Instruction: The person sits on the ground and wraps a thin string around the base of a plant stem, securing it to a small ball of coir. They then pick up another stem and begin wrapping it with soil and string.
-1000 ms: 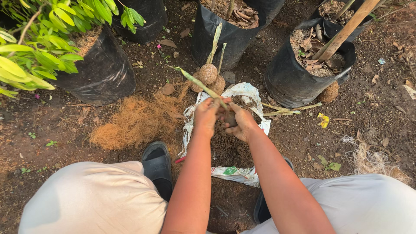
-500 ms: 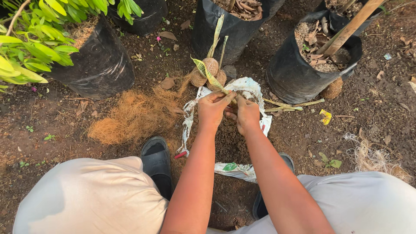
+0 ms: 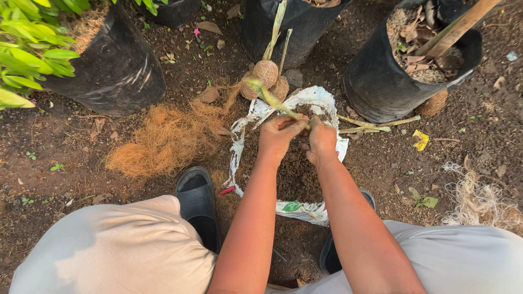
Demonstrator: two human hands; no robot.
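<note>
Both hands together over the white plastic sack of dark soil: left hand fingers clamped on a thin green stem, right hand fingers curled shut beside it.

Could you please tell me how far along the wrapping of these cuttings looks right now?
Done: two fibre-wrapped balls with stems lie beside the black bag. In hand: the left hand and right hand work a green cutting over soil on the white sack. Left: a pile of loose fibre remains unused.
</note>
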